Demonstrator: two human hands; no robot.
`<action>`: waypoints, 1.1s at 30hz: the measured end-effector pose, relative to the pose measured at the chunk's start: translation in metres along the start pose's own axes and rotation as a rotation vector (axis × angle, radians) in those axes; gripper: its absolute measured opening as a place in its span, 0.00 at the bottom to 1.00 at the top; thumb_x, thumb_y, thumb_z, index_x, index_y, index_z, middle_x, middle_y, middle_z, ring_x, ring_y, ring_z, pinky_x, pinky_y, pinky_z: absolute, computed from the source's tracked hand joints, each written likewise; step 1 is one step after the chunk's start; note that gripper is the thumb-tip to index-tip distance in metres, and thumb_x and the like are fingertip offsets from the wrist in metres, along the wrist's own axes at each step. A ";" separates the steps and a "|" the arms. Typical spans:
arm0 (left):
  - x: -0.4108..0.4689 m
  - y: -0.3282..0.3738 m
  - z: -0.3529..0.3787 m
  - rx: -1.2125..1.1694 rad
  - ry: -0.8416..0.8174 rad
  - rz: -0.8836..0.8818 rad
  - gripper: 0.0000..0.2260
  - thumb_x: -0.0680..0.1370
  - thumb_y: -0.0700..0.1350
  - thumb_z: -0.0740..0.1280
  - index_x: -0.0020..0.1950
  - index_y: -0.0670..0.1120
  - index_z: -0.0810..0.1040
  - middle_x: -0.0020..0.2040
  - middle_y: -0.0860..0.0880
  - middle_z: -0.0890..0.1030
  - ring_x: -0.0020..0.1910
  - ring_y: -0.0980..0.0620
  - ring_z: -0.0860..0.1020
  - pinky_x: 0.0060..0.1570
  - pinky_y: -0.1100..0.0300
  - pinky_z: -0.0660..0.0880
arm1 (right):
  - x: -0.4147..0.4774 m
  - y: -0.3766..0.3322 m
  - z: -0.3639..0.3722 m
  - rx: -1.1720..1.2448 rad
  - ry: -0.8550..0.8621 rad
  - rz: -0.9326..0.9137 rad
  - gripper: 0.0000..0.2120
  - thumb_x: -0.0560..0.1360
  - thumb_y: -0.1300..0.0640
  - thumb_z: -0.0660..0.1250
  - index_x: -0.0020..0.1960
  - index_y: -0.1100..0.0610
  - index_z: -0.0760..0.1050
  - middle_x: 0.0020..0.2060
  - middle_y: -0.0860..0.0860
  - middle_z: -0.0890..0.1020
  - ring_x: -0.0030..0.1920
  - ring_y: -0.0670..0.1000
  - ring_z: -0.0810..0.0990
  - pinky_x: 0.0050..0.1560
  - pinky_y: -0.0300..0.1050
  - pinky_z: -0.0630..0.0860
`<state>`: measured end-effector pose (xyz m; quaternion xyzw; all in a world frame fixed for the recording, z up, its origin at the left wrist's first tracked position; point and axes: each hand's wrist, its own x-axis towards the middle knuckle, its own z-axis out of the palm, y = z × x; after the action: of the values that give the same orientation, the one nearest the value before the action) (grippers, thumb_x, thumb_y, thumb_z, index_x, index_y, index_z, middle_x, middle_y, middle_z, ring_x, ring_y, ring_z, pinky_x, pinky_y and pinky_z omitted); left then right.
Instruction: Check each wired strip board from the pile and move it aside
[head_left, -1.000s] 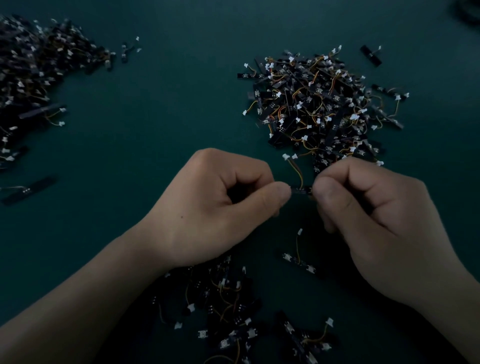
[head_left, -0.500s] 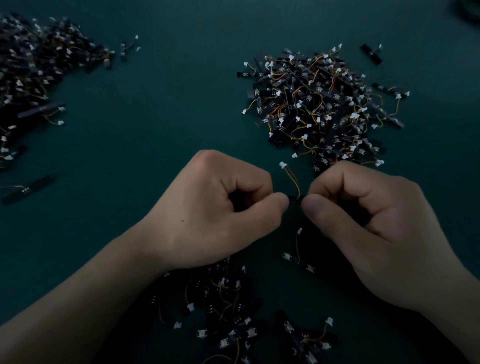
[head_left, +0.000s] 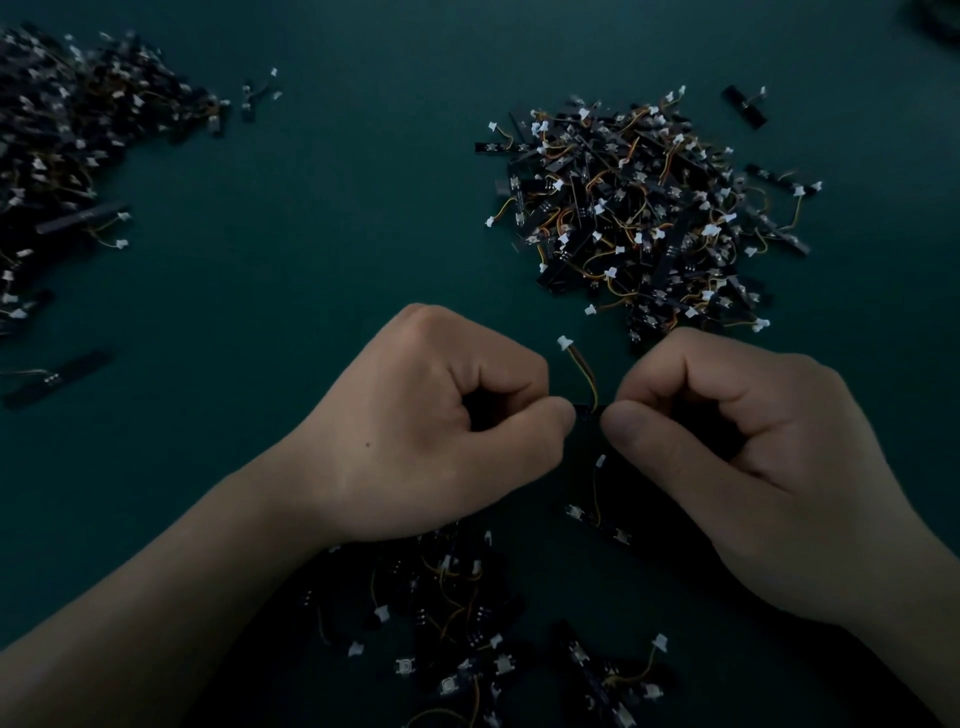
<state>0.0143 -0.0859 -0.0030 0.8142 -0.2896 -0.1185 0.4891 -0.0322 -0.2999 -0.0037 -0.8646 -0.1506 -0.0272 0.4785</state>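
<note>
Two hands are meeting over the green table (head_left: 337, 249), just on the near side of the big pile (head_left: 644, 218), and both are curled tight. Left hand (head_left: 441, 421) is pinching one end of a small dark strip board (head_left: 589, 413) between thumb and forefinger; right hand (head_left: 727, 441) is pinching the other end the same way. Only a sliver of the board is showing in the gap between the two thumbs. Its wire (head_left: 584, 374) is arcing up and away toward the pile, with the white plug (head_left: 564, 342) hanging free at the tip.

Nearer the person than the big pile, a looser scatter of boards (head_left: 467, 623) is lying under the wrists, and one single board (head_left: 597, 514) is sitting just below the thumbs. Far to the left of the big pile a second heap (head_left: 67, 156) is spreading along the table's edge. Which of these is the checked lot I cannot tell.

This looks like the checking step, with the setting aside not yet done. What might go wrong: the grip is tiny and the light is dim, so a squeeze or flex too hard could crack the board or strain the wire at its solder joint. The free plug is dangling close to the pile's edge, and a careless swing could snag it on those tangled wires and drag others along. A slip would drop it among the loose ones below, mixing checked with unchecked.
</note>
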 end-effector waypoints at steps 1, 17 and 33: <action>0.000 0.000 0.000 -0.005 -0.010 -0.001 0.20 0.78 0.41 0.69 0.28 0.38 0.69 0.24 0.47 0.65 0.23 0.51 0.63 0.25 0.64 0.60 | 0.000 0.000 0.000 0.001 -0.003 -0.002 0.07 0.78 0.48 0.68 0.42 0.47 0.77 0.30 0.46 0.79 0.26 0.42 0.74 0.27 0.26 0.66; 0.000 0.000 0.000 -0.002 -0.027 0.036 0.21 0.78 0.41 0.68 0.28 0.40 0.65 0.25 0.49 0.63 0.23 0.53 0.62 0.25 0.62 0.60 | 0.001 0.001 -0.001 -0.014 -0.053 -0.021 0.08 0.77 0.48 0.68 0.40 0.47 0.76 0.29 0.44 0.78 0.26 0.42 0.75 0.28 0.27 0.66; -0.002 -0.005 -0.001 -0.060 -0.048 0.027 0.16 0.81 0.54 0.69 0.38 0.44 0.80 0.30 0.47 0.75 0.27 0.49 0.72 0.27 0.57 0.68 | 0.001 0.007 -0.002 0.131 -0.129 -0.033 0.16 0.79 0.53 0.63 0.33 0.51 0.66 0.24 0.42 0.66 0.24 0.40 0.64 0.27 0.31 0.61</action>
<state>0.0146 -0.0818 -0.0066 0.7922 -0.3084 -0.1400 0.5076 -0.0293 -0.3046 -0.0080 -0.8290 -0.1967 0.0304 0.5227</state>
